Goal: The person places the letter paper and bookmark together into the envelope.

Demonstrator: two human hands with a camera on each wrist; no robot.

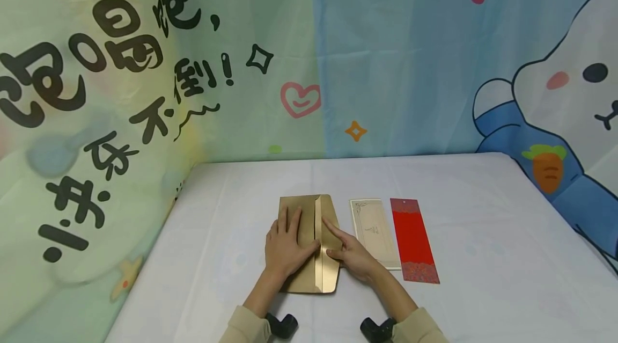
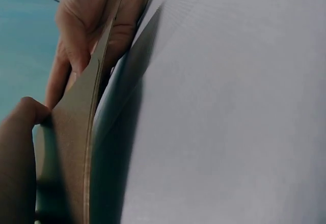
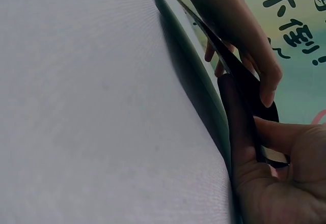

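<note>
A gold paper envelope (image 1: 304,281) with a folded strip down its right side lies on the white table in the head view. My left hand (image 1: 286,249) rests on its left half, fingers spread and nearly straight, the thumb reaching to the strip. At the right edge, my right hand (image 1: 354,257) has its index finger extended over the gold paper and its thumb lower down. In the right wrist view, the right hand (image 3: 285,168) pinches the edge of the envelope (image 3: 244,86) between thumb and finger. From the left wrist, the envelope (image 2: 76,137) appears edge-on, raised off the table.
To the right of the envelope lie a cream rectangular card (image 1: 374,230) with faint markings and a red card (image 1: 415,238) with patterned ends. The white tablecloth (image 1: 483,225) runs back to a printed cloth backdrop (image 1: 386,64).
</note>
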